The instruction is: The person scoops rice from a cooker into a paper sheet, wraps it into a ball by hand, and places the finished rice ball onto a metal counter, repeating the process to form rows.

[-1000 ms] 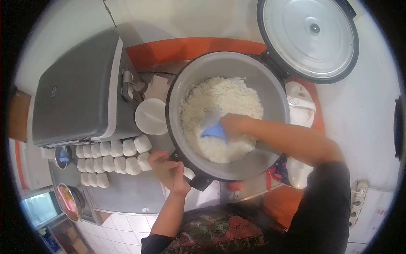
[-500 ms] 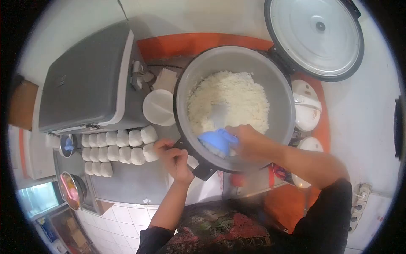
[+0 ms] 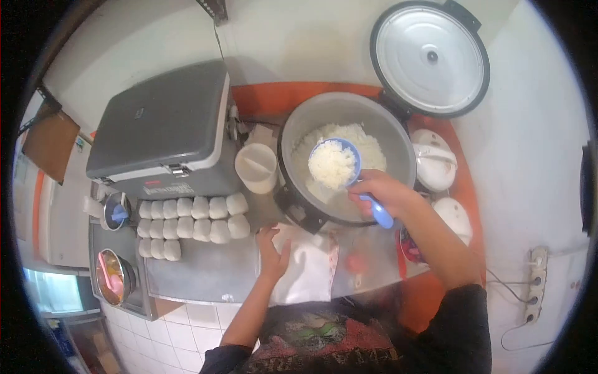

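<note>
My right hand [image 3: 384, 190] grips a blue scoop [image 3: 380, 214] by its handle. Heaped white rice [image 3: 331, 164] fills the scoop's bowl, which is raised over the large rice cooker [image 3: 288, 146]. More rice [image 3: 372, 149] lies inside the pot below. My left hand [image 3: 272, 254] rests at the left edge of a white paper sheet [image 3: 309, 258], thumb and fingers apart. To its left, white wrapped bundles [image 3: 200, 229] sit in rows on the metal counter.
The cooker's lid [image 3: 431, 75] stands open behind the pot. A grey cooler box [image 3: 162, 124] and a white container [image 3: 256, 168] flank the pot's left. Two white appliances stand right of it. A metal bowl [image 3: 115, 277] with a pink utensil sits far left.
The blue scoop has risen out of the pot, now heaped with rice. My left hand has left the cooker's side handle and come down to the paper. The view has shifted.
</note>
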{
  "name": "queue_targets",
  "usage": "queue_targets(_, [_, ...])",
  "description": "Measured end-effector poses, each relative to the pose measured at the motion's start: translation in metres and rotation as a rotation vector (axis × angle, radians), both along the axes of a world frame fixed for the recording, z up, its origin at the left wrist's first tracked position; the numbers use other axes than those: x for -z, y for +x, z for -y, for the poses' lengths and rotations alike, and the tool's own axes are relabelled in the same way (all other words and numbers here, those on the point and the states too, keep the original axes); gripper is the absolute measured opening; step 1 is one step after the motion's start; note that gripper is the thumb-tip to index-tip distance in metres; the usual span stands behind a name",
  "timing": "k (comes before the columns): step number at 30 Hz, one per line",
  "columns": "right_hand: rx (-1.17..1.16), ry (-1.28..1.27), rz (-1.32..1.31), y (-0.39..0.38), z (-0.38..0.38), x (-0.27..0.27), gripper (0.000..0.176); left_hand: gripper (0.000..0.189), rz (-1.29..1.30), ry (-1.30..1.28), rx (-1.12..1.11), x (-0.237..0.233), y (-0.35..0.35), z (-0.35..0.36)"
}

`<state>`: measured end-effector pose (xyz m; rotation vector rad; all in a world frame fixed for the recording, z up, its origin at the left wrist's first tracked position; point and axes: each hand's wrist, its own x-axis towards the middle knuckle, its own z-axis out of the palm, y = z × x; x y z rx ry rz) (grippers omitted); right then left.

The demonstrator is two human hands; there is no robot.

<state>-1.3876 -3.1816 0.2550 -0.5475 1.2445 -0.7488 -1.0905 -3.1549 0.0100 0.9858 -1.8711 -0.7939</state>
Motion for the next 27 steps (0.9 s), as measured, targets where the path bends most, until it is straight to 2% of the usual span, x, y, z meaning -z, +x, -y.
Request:
queue_targets(2, [-0.012, 0.009, 0.061, 0.015, -0.034, -0.007, 0.023, 0.063, 0.301, 0.063, 0.151, 0.034, 0.036, -0.016])
queue_targets(4, [0.006, 0.061, 0.145, 0.038, -0.069, -0.001, 0.025, 0.075, 0.584, 0.090, 0.290, 0.048, 0.061, -0.024])
queue_targets(5, [-0.002, 0.110, 0.165, 0.048, -0.085, 0.013, 0.028, 0.095, 0.726, 0.071, 0.308, 0.044, 0.068, -0.029])
queue_targets(6, [-0.013, 0.130, 0.159, 0.060, -0.099, 0.031, 0.028, 0.105, 0.839, 0.042, 0.399, 0.046, 0.076, -0.029])
queue_targets(8, [-0.036, 0.131, 0.127, 0.086, -0.125, 0.070, 0.028, 0.114, 0.887, 0.015, 0.512, 0.046, 0.089, -0.028])
queue_targets(9, [-0.047, 0.164, 0.103, 0.097, -0.136, 0.088, 0.041, 0.116, 0.891, 0.030, 0.506, 0.050, 0.094, -0.030])
queue_targets(12, [0.057, 0.003, -0.195, 0.142, -0.167, 0.159, 0.059, 0.121, 0.886, 0.045, 0.483, 0.057, 0.099, -0.034])
queue_targets(15, [-0.097, -0.724, -1.040, 0.179, -0.189, 0.260, 0.070, 0.124, 0.890, 0.073, 0.487, 0.056, 0.104, -0.037])
queue_targets(17, [-0.235, -0.554, -1.045, 0.197, -0.215, 0.306, 0.070, 0.127, 0.916, 0.144, 0.517, 0.049, 0.101, -0.032])
queue_targets(18, [-0.305, -0.470, -1.045, 0.203, -0.218, 0.308, 0.070, 0.128, 0.903, 0.167, 0.511, 0.048, 0.101, -0.033])
queue_targets(22, [-0.261, -0.371, -1.219, 0.209, -0.215, 0.308, 0.071, 0.130, 0.890, 0.211, 0.483, 0.047, 0.105, -0.038])
queue_targets(25, [-0.342, -0.331, -1.265, 0.203, -0.213, 0.306, 0.071, 0.130, 0.915, 0.220, 0.478, 0.047, 0.101, -0.035])
queue_targets(26, [-0.353, -0.353, -1.166, 0.194, -0.211, 0.305, 0.071, 0.131, 0.926, 0.229, 0.477, 0.048, 0.100, -0.034])
queue_targets(27, [-0.367, -0.374, -1.065, 0.182, -0.209, 0.303, 0.071, 0.122, 0.952, 0.228, 0.489, 0.041, 0.098, -0.033])
